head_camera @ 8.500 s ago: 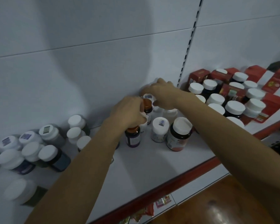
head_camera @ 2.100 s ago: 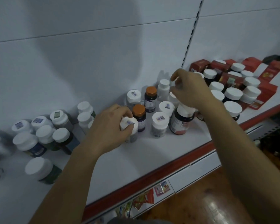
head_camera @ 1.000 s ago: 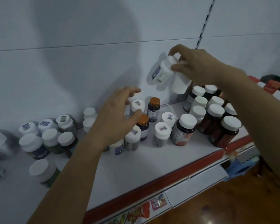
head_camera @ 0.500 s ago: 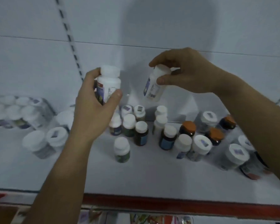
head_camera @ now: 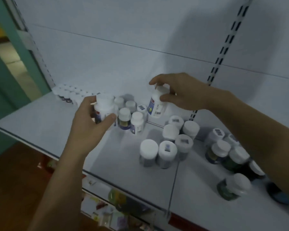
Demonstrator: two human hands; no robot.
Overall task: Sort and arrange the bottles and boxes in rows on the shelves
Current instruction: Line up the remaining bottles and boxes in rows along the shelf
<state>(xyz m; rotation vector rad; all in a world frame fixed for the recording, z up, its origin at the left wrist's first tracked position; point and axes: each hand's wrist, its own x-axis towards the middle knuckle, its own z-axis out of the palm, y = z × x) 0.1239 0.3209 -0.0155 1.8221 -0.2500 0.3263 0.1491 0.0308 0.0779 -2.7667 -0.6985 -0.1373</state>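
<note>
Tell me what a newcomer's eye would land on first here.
The left hand grips a white bottle at centre-left, and the right hand holds a second white bottle, tilted, near the back wall. Under the right arm, loose bottles crowd the shelf, while a tidy row sits at the far left back.

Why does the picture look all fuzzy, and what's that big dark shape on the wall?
Head view: motion blur smears the far-left row and the bottle in the left hand; the dark shape on the wall is a soft shadow; the light is dim and bluish.
</note>
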